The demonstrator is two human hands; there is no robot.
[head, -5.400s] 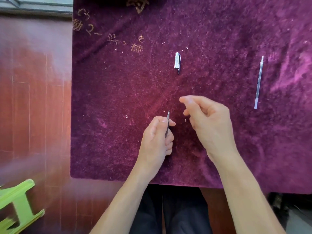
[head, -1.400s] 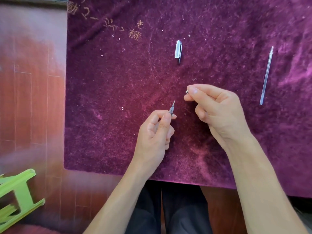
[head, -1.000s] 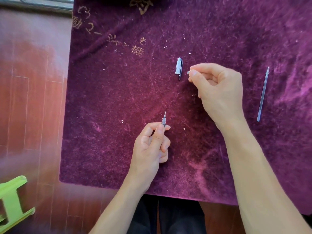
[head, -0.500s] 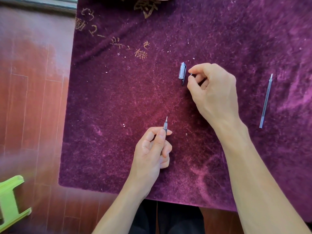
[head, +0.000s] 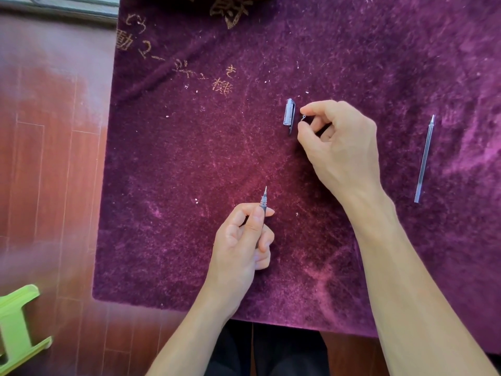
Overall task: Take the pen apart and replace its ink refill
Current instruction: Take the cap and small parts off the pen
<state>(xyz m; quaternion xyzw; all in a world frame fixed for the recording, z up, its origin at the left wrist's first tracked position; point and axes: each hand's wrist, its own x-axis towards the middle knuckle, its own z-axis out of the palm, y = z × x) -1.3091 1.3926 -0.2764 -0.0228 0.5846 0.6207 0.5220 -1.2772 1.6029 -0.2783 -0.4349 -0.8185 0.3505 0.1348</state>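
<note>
My left hand (head: 242, 240) grips the pen body (head: 263, 200) upright; its threaded end and the refill's metal tip stick out above my thumb. My right hand (head: 339, 147) hovers over the purple mat, thumb and forefinger apart around a small metal tip piece (head: 303, 118), which I cannot tell is still pinched or resting on the mat. The clear pen cap (head: 289, 114) lies just left of that piece. A spare ink refill (head: 423, 160) lies far right on the mat, tip pointing away from me.
The purple velvet mat (head: 189, 158) with gold embroidery covers a red-brown wooden floor (head: 48, 158). A green plastic stool (head: 16, 329) shows at the lower left. My dark-trousered legs are below the mat's near edge.
My right hand carried the small tip piece from beside the pen up to the cap, and its fingers have loosened. My left hand kept holding the pen body still.
</note>
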